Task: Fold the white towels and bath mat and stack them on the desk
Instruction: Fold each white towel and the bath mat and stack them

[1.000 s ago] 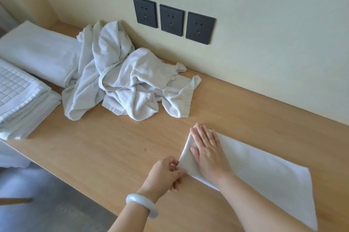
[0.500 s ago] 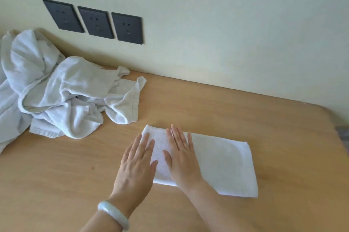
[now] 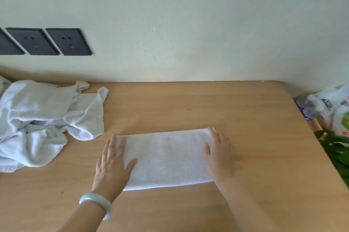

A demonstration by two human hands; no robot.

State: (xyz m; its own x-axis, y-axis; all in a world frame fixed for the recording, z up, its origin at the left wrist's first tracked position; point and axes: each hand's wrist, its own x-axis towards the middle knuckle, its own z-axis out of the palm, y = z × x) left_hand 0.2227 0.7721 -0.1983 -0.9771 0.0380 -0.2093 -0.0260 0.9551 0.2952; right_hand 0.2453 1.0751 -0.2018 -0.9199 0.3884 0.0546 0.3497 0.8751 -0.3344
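Desk (image 3: 188, 103) in full view, pale wood running along the wall, and the biggest thing on it is that heap of unfolded white towels (image 3: 37, 118) at the left. How much of the job is that?

Most of it, I'd say. The heap lies crumpled and loose, several pieces tangled, none squared up. No finished stack in view and no bath mat either, so I can't tell how those stand.

And in the middle?

One folded towel (image 3: 166, 158), a long neat band lying flat towards the front edge, just right of the heap and apart from it. Left hand (image 3: 113, 160) flat on its left end, fingers straight and a little spread, palm half on the wood. Right hand (image 3: 219, 154) flat on the right end, fingers together, pressing down. Nothing pinched, nothing lifted.

So smoothing, not yet stacking?

That's my read: likely another fold across, then onto a pile, then on to the heap.

Anything in the way?

Not much. Dark wall sockets (image 3: 47, 41) sit above the heap, well clear. Beyond the desk's right edge there's a plastic bag (image 3: 332, 103) and some green leaves (image 3: 336, 144), not on the top. A pale bangle (image 3: 96, 203) rides the left wrist, short of the towel's near edge. Only the heap's trailing corner lies near the work.
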